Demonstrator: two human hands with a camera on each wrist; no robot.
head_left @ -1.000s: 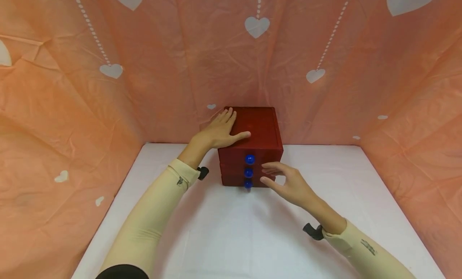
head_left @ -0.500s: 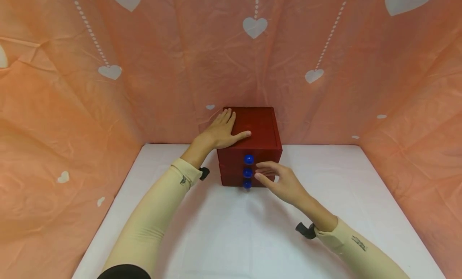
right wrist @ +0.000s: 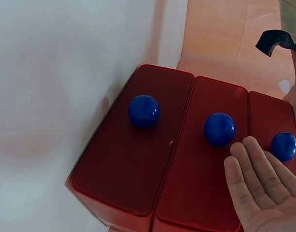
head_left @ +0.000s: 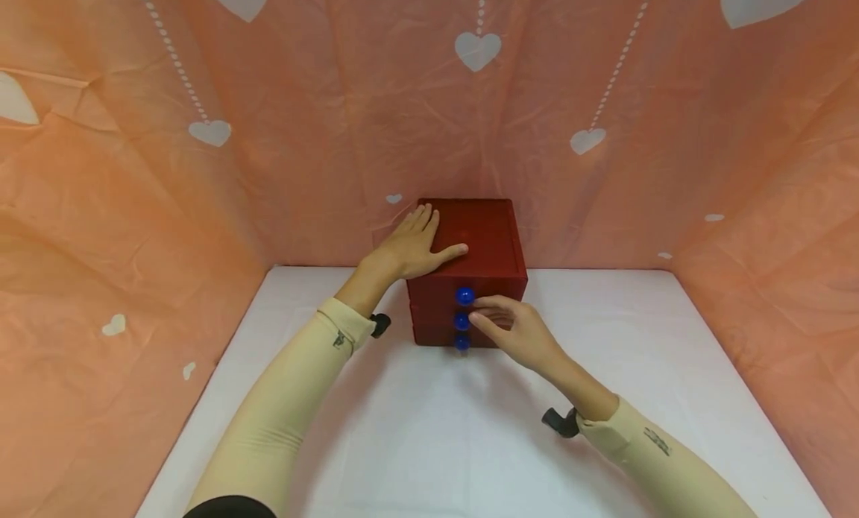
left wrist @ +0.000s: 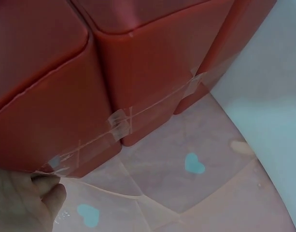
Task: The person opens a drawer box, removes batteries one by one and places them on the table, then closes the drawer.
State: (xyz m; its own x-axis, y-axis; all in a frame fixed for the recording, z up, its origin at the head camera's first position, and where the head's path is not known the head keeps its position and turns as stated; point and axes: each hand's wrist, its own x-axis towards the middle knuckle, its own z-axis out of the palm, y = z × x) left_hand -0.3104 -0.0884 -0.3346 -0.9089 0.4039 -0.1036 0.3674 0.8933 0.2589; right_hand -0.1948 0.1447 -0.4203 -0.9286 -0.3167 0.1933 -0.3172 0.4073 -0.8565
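Note:
A dark red chest of three drawers (head_left: 493, 235) stands at the back of the table, one blue round knob on each drawer front. My left hand (head_left: 409, 250) lies flat on the chest's top at its left side, thumb spread out. My right hand (head_left: 526, 338) is just right of the knobs, fingers slightly bent and thumb apart. In the right wrist view, its fingertips come close to the middle knob (right wrist: 219, 129), and the top knob (right wrist: 284, 147) is beside the fingers. The bottom knob (right wrist: 144, 111) is farther off. All three drawers look pushed in.
Clear tape (left wrist: 121, 123) runs along the chest's back edge in the left wrist view. Pink-orange cloth (head_left: 335, 130) with white hearts hangs behind and on both sides. The table (head_left: 416, 428) is covered in white.
My right hand has moved left and slightly up, bringing its fingertips closer to the knobs. The left hand stays on top of the chest.

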